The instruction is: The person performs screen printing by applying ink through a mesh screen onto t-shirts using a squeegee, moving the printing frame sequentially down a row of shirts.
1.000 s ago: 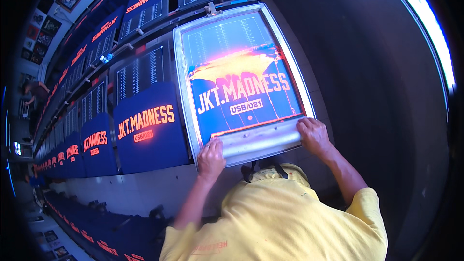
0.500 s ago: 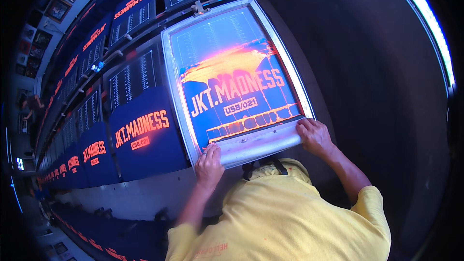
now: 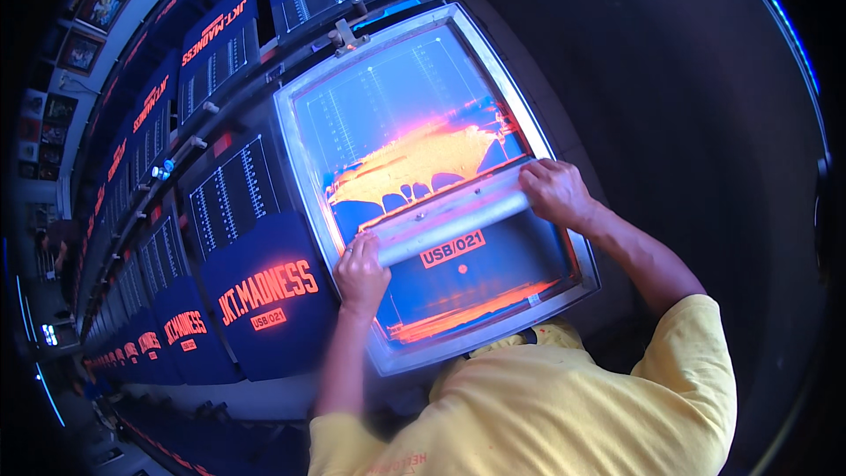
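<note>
My left hand (image 3: 362,275) grips the left end of a long squeegee (image 3: 458,216), and my right hand (image 3: 557,192) is closed over its right end. The squeegee lies across the middle of a screen-printing frame (image 3: 490,66) with a pale metal border. Bright orange ink (image 3: 414,166) is heaped along the squeegee's far side, with drips running toward the blade. On the near side, the mesh shows part of a lettered design, and a smeared ink strip (image 3: 480,313) crosses its near end. The blade's edge is partly hidden by the squeegee's body.
Left of the frame, dark blue fabric pieces (image 3: 256,242) with orange lettering lie on a long row of printing boards (image 3: 231,183). A metal clamp (image 3: 345,37) stands at the frame's far edge. Framed pictures (image 3: 103,5) hang at the far left.
Both hands have moved the squeegee from the frame's near end to its middle, away from me. The ink mass now sits just ahead of it. The view has shifted slightly.
</note>
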Tool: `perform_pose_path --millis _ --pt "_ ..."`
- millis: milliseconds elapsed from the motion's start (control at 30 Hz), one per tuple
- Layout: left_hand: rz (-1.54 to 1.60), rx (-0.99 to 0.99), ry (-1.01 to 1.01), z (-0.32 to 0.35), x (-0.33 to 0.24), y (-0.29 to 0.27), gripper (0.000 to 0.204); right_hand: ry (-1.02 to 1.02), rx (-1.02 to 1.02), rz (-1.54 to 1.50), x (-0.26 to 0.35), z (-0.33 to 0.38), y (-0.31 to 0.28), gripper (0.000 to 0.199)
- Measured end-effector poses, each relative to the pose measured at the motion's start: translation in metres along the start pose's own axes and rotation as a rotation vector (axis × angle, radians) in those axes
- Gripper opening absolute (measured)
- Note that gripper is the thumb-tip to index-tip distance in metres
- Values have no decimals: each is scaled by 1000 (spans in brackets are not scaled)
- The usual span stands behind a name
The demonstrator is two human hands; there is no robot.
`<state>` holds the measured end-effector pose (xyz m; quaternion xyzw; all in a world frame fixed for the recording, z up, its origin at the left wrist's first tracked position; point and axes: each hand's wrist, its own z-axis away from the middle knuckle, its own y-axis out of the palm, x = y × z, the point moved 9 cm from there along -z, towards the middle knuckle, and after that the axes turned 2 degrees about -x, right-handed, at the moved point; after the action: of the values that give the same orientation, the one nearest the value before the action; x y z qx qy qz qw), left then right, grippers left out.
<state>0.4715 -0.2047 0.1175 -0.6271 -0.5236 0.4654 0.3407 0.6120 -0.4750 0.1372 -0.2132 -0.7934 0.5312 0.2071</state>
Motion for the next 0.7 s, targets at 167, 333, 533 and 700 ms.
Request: perform_pose_path --millis 167,333,533,700 --pt "-10 34 -32 -52 29 5 26 44 123 22 -27 -58 13 11" --pt "-13 109 -83 -73 38 0 26 109 248 14 -34 -75 11 10" --pt "-41 133 -101 -81 28 -33 30 119 214 27 -40 -85 -11 16" --pt "-21 31 -84 -88 17 -77 30 122 103 35 -20 -92 -61 13"
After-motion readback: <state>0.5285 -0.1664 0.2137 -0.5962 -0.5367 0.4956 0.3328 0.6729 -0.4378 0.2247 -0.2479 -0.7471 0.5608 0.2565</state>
